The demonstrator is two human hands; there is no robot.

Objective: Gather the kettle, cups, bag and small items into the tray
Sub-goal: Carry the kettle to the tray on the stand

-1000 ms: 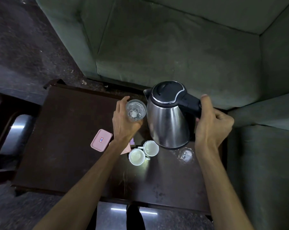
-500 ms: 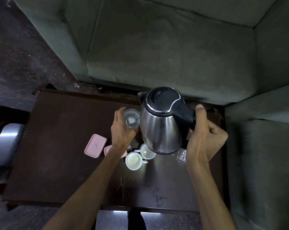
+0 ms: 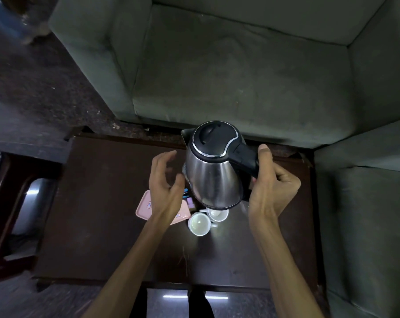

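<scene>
A steel kettle (image 3: 214, 177) with a black lid hangs tilted above the dark wooden table (image 3: 102, 203). My right hand (image 3: 272, 187) is closed on its black handle. My left hand (image 3: 165, 187) hovers just left of the kettle body with spread fingers and holds nothing. Two white cups (image 3: 199, 223) (image 3: 217, 213) stand side by side below the kettle. A pink flat box (image 3: 145, 206) lies partly under my left wrist, with a few small purple and blue items (image 3: 190, 201) next to it. The kettle hides the drinking glass almost entirely.
A green sofa (image 3: 240, 76) runs along the far edge of the table, and its arm (image 3: 366, 203) borders the right side. A dark chair frame (image 3: 8, 214) stands to the left. Bare table surface lies on the left half and along the near edge.
My left hand has let go of the glass and opened. The kettle has shifted left over the spot where the glass was.
</scene>
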